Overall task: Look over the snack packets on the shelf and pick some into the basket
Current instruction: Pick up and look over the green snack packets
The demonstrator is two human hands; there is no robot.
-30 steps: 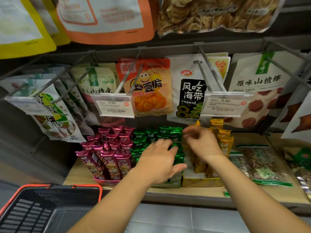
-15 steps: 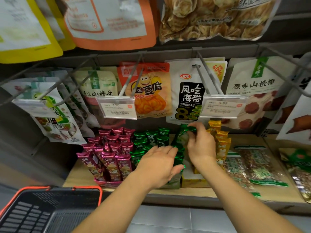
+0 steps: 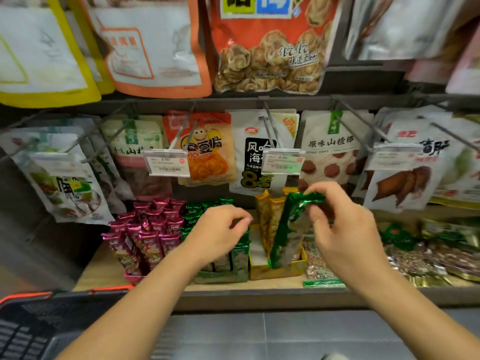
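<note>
My right hand (image 3: 345, 229) pinches the top of a long green snack packet (image 3: 288, 229) and holds it up, tilted, in front of the yellow packets (image 3: 267, 214) in their yellow box. My left hand (image 3: 218, 235) lies on the row of green packets (image 3: 197, 211) in the middle box, its fingertips curled and pinched on a packet top there. Magenta packets (image 3: 150, 229) stand in a box to the left. The black basket (image 3: 39, 307) with an orange rim sits at the lower left, below the shelf (image 3: 104, 271).
Larger snack bags hang on metal hooks above, with price tags (image 3: 167, 166) sticking out toward me. Flat packets of nuts (image 3: 428, 255) lie on the shelf to the right. A grey tiled floor lies below.
My right hand has pulled the green packet out of its row, up and to the right. My left hand's fingers, flat before, have curled on the green packets. The camera has moved closer.
</note>
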